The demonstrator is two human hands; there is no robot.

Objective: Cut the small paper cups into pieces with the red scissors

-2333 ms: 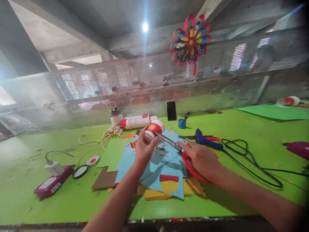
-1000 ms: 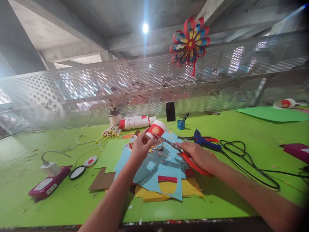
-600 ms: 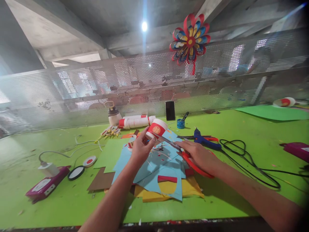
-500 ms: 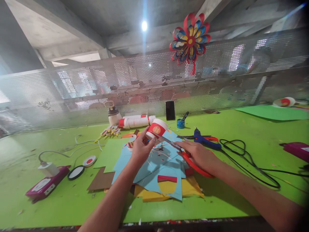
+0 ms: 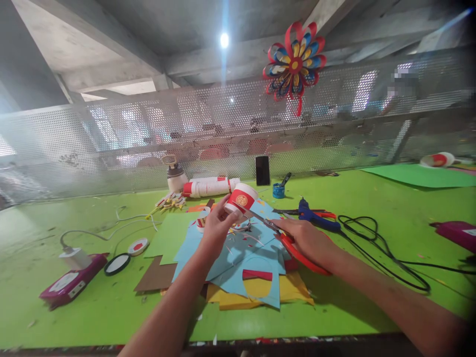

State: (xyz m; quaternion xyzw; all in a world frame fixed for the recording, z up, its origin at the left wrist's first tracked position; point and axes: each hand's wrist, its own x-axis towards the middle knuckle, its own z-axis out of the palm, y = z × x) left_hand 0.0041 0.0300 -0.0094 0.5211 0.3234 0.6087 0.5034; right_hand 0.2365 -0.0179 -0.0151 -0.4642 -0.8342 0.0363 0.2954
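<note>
Currently, the left hand (image 5: 214, 232) is holding a red and white paper cup (image 5: 240, 199) tilted on its side above the stack of coloured paper sheets (image 5: 256, 277), while the right hand (image 5: 305, 238) is working the red-handled scissors (image 5: 293, 248), whose blades are pointing at the cup's lower edge.

Risk 1: the blades are closing in just beside the left fingertips (image 5: 227, 202). A slip of the cup, which is likely thin and easily crushed, could be bringing a fingertip into the cutting line.

Risk 2: the cup is being gripped at its base end only. Blade pressure could be twisting it out of the pinch or buckling its wall, giving a ragged cut.

Risk 3: loose paper slivers are lying on the sheets below; a dropped cup would be landing among them.

Position: the cup is sitting between the left thumb and the raised fingers, which are pinching it near the bottom, its open rim facing away and to the right. The right fingers are wrapping the scissor handles; whether the blades are parted cannot be told.
</note>
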